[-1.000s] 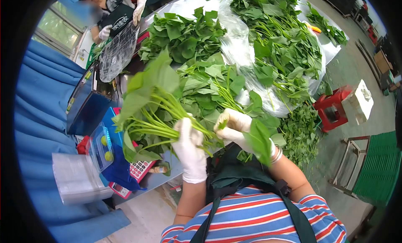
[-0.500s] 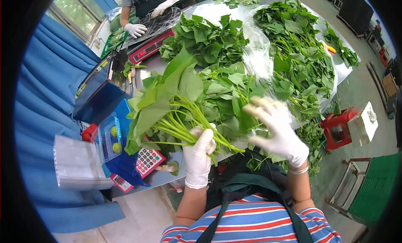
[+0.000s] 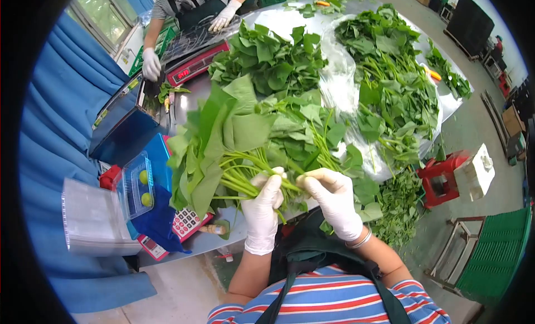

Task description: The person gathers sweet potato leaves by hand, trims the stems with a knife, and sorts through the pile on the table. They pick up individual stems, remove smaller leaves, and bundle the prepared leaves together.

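A bunch of leafy green stems (image 3: 237, 173) is gripped in my gloved left hand (image 3: 263, 204), its broad leaves fanning up and to the left. My gloved right hand (image 3: 332, 201) is at the cut ends on the right, thumb and fingers pinched together on a stem there. Behind the bunch, more loose leafy stems (image 3: 301, 126) lie on the metal table. A pile of leafy greens (image 3: 270, 56) sits farther back, and a long heap of them (image 3: 398, 84) rests on clear plastic sheeting (image 3: 340, 73) to the right.
A co-worker's gloved hand (image 3: 151, 64) is beside a red digital scale (image 3: 195, 67). At left are a clear plastic box (image 3: 139, 184), a blue cloth (image 3: 161, 226) and a pink-edged calculator scale (image 3: 186, 223). A red stool (image 3: 443, 179) and green crate (image 3: 496, 254) stand on the right.
My right hand has moved left and down from the loose greens to the stem ends, and its fingers have closed. The co-worker's hand has shifted from the tray to beside the scale.
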